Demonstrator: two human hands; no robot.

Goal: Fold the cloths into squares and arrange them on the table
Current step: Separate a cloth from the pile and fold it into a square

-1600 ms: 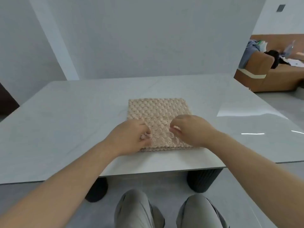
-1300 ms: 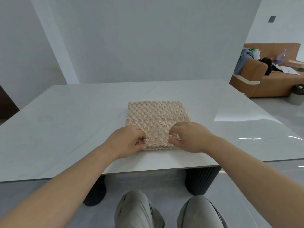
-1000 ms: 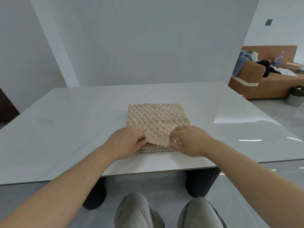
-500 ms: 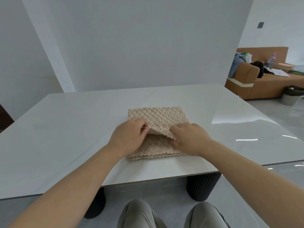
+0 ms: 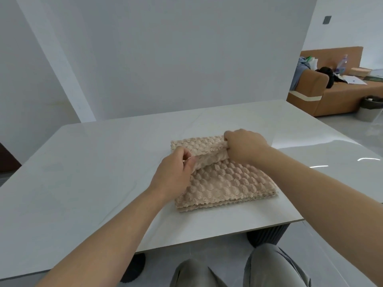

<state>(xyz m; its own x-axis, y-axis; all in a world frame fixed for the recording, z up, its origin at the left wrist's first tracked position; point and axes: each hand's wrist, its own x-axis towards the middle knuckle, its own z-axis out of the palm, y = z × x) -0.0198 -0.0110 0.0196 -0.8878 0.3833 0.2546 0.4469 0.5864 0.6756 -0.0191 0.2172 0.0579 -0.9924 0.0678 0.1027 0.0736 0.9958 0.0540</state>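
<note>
cloth (image 5: 223,183), beige and bubble-textured, is seen lying in a layered, roughly square pile on the table (image 5: 83,162), close to the near edge and somewhat toward the right side. whether the layers belong to one cloth or to several cannot be told. the top layer (image 5: 209,157) is held raised off the pile in a rolled ridge. its long axis runs nearly parallel to the near edge, tilted so that its right end lies closer to the far edge. both ends of the ridge are grasped: the left hand (image 5: 172,175) is curled round the left end, thumb and fingers pinching the fabric, and the right hand (image 5: 246,148) is clenched over the right end, knuckles up. the ridge thus lies directly between the two hands, with the uncovered lower layers stretching back from the fingers toward the near edge and a narrow strip of pile showing beyond. the right hand is placed nearer the far edge, the left hand nearer the near edge. the coming move is judged to turn on this: the ridge would need to be carried square to its axis, both ends evenly, or the layer is likely to be laid skewed.
</note>
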